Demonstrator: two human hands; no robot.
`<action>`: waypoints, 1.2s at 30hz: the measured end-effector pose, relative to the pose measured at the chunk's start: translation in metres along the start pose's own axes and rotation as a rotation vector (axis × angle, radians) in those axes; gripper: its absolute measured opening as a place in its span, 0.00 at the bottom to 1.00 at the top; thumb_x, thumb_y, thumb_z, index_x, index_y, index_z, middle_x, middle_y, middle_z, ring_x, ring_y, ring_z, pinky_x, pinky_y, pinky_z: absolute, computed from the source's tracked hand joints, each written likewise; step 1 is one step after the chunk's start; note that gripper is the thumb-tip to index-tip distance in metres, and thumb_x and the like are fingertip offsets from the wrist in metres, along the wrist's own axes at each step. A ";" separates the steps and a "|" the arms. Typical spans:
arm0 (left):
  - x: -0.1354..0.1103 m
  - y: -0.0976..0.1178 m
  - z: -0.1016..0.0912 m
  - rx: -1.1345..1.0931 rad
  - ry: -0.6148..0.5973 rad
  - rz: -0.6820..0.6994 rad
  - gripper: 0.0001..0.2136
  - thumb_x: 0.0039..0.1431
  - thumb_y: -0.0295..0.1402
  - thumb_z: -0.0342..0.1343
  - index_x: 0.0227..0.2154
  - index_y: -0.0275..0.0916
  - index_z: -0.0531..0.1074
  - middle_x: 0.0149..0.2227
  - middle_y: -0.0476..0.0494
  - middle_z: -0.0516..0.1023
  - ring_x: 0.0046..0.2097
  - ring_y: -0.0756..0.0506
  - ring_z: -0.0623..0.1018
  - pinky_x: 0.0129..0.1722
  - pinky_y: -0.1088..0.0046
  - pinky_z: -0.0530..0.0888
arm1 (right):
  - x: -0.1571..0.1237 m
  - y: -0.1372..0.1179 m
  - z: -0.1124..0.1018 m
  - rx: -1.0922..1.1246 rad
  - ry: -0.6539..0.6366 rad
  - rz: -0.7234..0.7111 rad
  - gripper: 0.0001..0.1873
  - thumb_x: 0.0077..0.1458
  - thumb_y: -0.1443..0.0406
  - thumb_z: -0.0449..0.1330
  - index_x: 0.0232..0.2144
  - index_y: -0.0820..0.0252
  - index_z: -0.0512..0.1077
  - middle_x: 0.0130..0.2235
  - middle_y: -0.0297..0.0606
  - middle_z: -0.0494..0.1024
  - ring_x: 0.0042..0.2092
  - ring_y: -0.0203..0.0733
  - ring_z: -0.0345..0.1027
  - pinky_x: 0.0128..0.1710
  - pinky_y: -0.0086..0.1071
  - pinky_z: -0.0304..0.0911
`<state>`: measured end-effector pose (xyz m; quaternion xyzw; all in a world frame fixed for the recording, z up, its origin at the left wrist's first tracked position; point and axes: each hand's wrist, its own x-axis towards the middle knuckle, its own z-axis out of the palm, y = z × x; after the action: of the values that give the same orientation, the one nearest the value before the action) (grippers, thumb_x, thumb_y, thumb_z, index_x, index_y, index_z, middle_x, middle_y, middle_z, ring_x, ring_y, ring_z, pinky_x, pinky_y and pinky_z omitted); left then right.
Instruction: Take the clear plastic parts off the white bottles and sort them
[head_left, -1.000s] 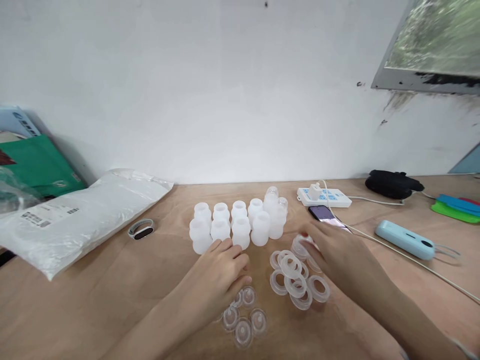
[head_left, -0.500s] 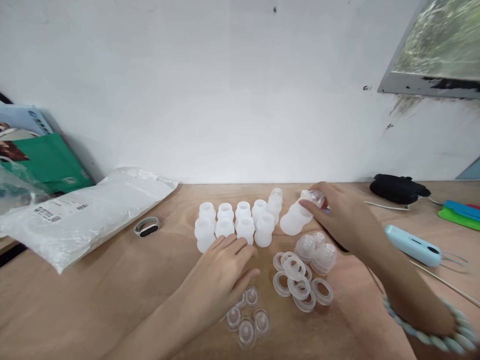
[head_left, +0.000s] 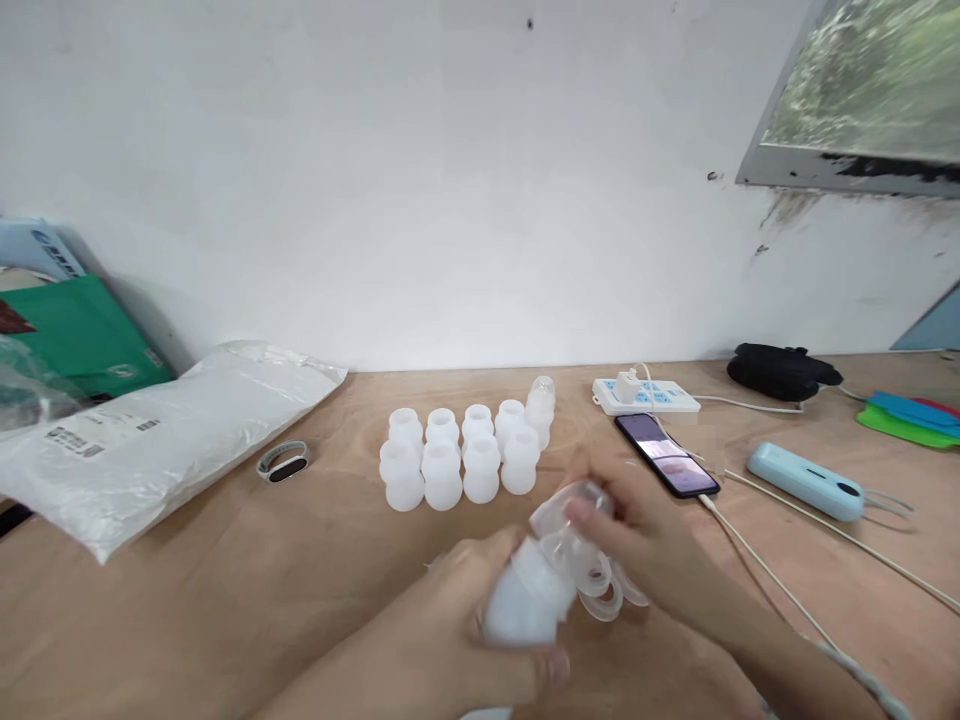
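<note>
My left hand (head_left: 465,630) is wrapped round a small frosted-white bottle (head_left: 525,600), tilted toward the right. My right hand (head_left: 630,530) grips a clear domed cap (head_left: 596,497) at the bottle's upper end. Motion blur hides whether cap and bottle touch. Below the right hand lie several translucent rings (head_left: 600,590), partly covered by the fingers. Several open white bottles (head_left: 442,475) of the same waisted shape stand in two rows behind the hands. At the right end of the back row, one bottle wears a clear cap (head_left: 541,392).
On the left are a white plastic parcel (head_left: 187,420), a green packet (head_left: 90,335) and a fitness band (head_left: 283,462). On the right lie a phone (head_left: 666,455), a power strip (head_left: 675,400), a light-blue device (head_left: 806,482), a black case (head_left: 784,372) and cables.
My right hand has come from the back right toward the front middle with the capped bottle. My left hand, previously near the front bottles, now holds the bottle's body. Phone and power strip are uncovered.
</note>
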<state>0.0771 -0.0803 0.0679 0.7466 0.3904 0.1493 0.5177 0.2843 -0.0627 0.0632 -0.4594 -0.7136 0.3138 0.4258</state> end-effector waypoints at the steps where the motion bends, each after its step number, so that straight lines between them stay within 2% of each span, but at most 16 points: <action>1: -0.002 0.002 -0.001 -0.097 -0.056 -0.018 0.17 0.53 0.35 0.59 0.47 0.44 0.71 0.38 0.50 0.76 0.38 0.46 0.75 0.31 0.76 0.71 | 0.003 0.002 -0.011 0.032 0.073 -0.010 0.12 0.59 0.57 0.56 0.26 0.56 0.65 0.22 0.28 0.65 0.22 0.34 0.60 0.20 0.27 0.54; 3: -0.004 0.004 -0.001 -0.210 -0.113 -0.027 0.18 0.51 0.35 0.61 0.47 0.43 0.72 0.38 0.51 0.75 0.38 0.47 0.73 0.33 0.76 0.70 | 0.010 0.007 -0.038 0.033 0.241 -0.030 0.11 0.60 0.57 0.54 0.29 0.56 0.67 0.22 0.28 0.65 0.22 0.34 0.58 0.20 0.27 0.55; 6: -0.002 0.002 -0.001 -0.178 -0.046 -0.019 0.18 0.52 0.34 0.62 0.47 0.44 0.71 0.38 0.52 0.75 0.39 0.47 0.74 0.36 0.74 0.72 | 0.019 0.022 -0.075 -0.203 0.346 -0.027 0.12 0.58 0.55 0.56 0.39 0.56 0.71 0.29 0.33 0.72 0.27 0.38 0.65 0.25 0.31 0.62; 9: 0.004 0.000 0.001 -0.041 0.041 -0.017 0.14 0.51 0.34 0.63 0.41 0.43 0.71 0.37 0.51 0.76 0.40 0.45 0.75 0.38 0.71 0.73 | 0.022 0.046 -0.095 -0.590 0.266 0.055 0.17 0.57 0.53 0.57 0.43 0.56 0.73 0.28 0.34 0.73 0.28 0.43 0.67 0.29 0.35 0.63; 12: 0.007 0.000 0.000 0.077 0.104 -0.010 0.13 0.50 0.34 0.64 0.39 0.42 0.71 0.38 0.51 0.77 0.40 0.43 0.76 0.38 0.69 0.73 | 0.021 0.070 -0.097 -0.768 0.115 0.122 0.16 0.57 0.55 0.56 0.42 0.57 0.74 0.29 0.36 0.76 0.28 0.45 0.69 0.29 0.35 0.64; 14: 0.008 0.001 -0.001 0.108 0.106 0.001 0.13 0.50 0.34 0.64 0.39 0.42 0.72 0.38 0.51 0.78 0.39 0.43 0.76 0.37 0.70 0.72 | 0.021 0.082 -0.095 -0.796 0.027 0.149 0.16 0.58 0.57 0.55 0.43 0.58 0.75 0.31 0.38 0.78 0.28 0.44 0.71 0.27 0.34 0.64; 16: 0.009 0.002 -0.002 0.109 0.103 0.021 0.13 0.52 0.33 0.63 0.41 0.43 0.72 0.38 0.52 0.78 0.39 0.43 0.77 0.37 0.70 0.72 | 0.022 0.085 -0.093 -0.798 -0.006 0.162 0.16 0.58 0.57 0.56 0.44 0.58 0.75 0.33 0.40 0.80 0.29 0.45 0.72 0.27 0.34 0.64; 19: 0.010 0.002 -0.005 0.143 0.146 0.061 0.15 0.52 0.33 0.65 0.43 0.44 0.72 0.41 0.53 0.80 0.42 0.43 0.78 0.40 0.70 0.72 | 0.022 0.073 -0.088 -0.768 0.096 0.129 0.17 0.59 0.54 0.56 0.42 0.58 0.74 0.36 0.42 0.80 0.34 0.48 0.74 0.32 0.38 0.66; 21: 0.012 -0.001 -0.006 0.238 0.196 0.075 0.17 0.51 0.33 0.66 0.44 0.44 0.72 0.43 0.51 0.80 0.44 0.41 0.78 0.43 0.67 0.72 | 0.018 0.056 -0.078 -0.664 0.177 0.077 0.17 0.61 0.52 0.54 0.41 0.58 0.74 0.34 0.41 0.80 0.35 0.48 0.73 0.33 0.39 0.67; 22: 0.013 -0.003 -0.006 0.306 0.226 0.075 0.17 0.51 0.34 0.67 0.44 0.43 0.72 0.43 0.50 0.81 0.45 0.40 0.78 0.44 0.65 0.72 | 0.015 0.046 -0.070 -0.575 0.170 0.056 0.18 0.62 0.52 0.54 0.41 0.57 0.74 0.33 0.40 0.79 0.34 0.47 0.73 0.33 0.38 0.67; 25: 0.017 -0.011 -0.003 0.558 0.327 0.106 0.23 0.51 0.34 0.68 0.49 0.42 0.70 0.47 0.44 0.81 0.46 0.36 0.78 0.46 0.58 0.72 | 0.001 0.020 -0.035 -0.219 -0.074 0.024 0.16 0.62 0.53 0.56 0.45 0.54 0.73 0.34 0.36 0.80 0.35 0.44 0.74 0.34 0.36 0.68; 27: 0.019 -0.016 0.000 0.745 0.359 0.160 0.22 0.52 0.31 0.66 0.51 0.38 0.70 0.47 0.40 0.81 0.45 0.34 0.78 0.46 0.56 0.72 | -0.007 0.011 -0.010 -0.098 -0.232 0.058 0.16 0.59 0.53 0.60 0.45 0.53 0.73 0.35 0.35 0.80 0.36 0.43 0.74 0.33 0.33 0.67; 30: 0.020 -0.020 0.003 0.961 0.342 0.193 0.14 0.54 0.26 0.62 0.44 0.35 0.73 0.41 0.38 0.82 0.40 0.35 0.80 0.41 0.57 0.73 | -0.014 0.008 0.018 -0.042 -0.241 0.117 0.13 0.57 0.55 0.63 0.40 0.55 0.72 0.32 0.33 0.79 0.32 0.40 0.71 0.29 0.30 0.64; 32: 0.019 -0.019 0.003 1.007 0.314 0.186 0.09 0.53 0.24 0.60 0.39 0.35 0.75 0.37 0.39 0.82 0.37 0.36 0.80 0.39 0.58 0.74 | -0.016 0.010 0.027 -0.045 -0.208 0.125 0.11 0.58 0.56 0.62 0.35 0.57 0.70 0.28 0.31 0.76 0.29 0.38 0.68 0.27 0.29 0.61; 34: 0.018 -0.016 0.001 0.977 0.310 0.176 0.07 0.52 0.25 0.61 0.36 0.35 0.75 0.34 0.41 0.82 0.36 0.37 0.80 0.40 0.58 0.73 | -0.018 0.013 0.028 -0.075 -0.206 0.074 0.11 0.60 0.56 0.61 0.35 0.57 0.69 0.27 0.30 0.75 0.28 0.38 0.67 0.26 0.29 0.61; 36: 0.015 -0.014 -0.004 0.869 0.293 0.147 0.05 0.51 0.30 0.63 0.32 0.37 0.75 0.32 0.43 0.83 0.35 0.38 0.80 0.38 0.61 0.73 | -0.019 0.017 0.026 -0.146 -0.211 -0.081 0.11 0.61 0.57 0.61 0.40 0.56 0.69 0.32 0.33 0.77 0.32 0.40 0.70 0.30 0.30 0.66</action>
<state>0.0787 -0.0640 0.0547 0.8910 0.4318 0.1122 0.0841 0.2718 -0.0749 0.0321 -0.4244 -0.7934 0.2901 0.3259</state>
